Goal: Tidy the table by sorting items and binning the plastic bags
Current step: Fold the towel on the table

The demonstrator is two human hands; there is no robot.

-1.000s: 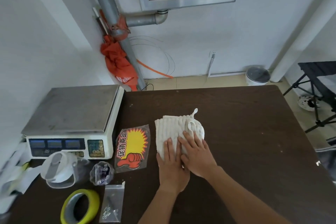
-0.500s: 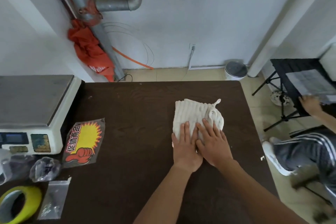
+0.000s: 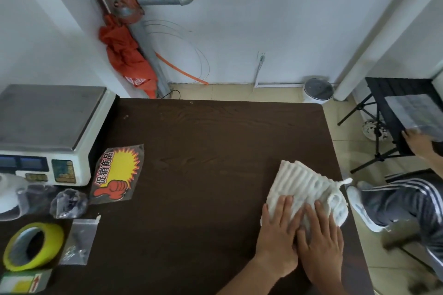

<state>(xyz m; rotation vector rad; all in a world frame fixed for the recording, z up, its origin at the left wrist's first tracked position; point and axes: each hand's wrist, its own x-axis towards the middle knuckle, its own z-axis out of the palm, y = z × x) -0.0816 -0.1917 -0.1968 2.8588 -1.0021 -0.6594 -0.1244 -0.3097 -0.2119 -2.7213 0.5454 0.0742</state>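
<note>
Pressing flat with straight fingers, the left hand (image 3: 279, 235) and right hand (image 3: 321, 245) rest side by side on the folded white ribbed cloth (image 3: 304, 184) near the right edge of the dark counter (image 3: 203, 151). A crumpled clear plastic bag (image 3: 68, 203) and a small zip bag (image 3: 79, 242) lie well apart at the far left, near the yellow tape roll (image 3: 31, 246).

Red characters "促销商品" stand on the yellow starburst plastic sign (image 3: 117, 175) — near the left edge of the dark wooden table (image 3: 215, 139).
</note>
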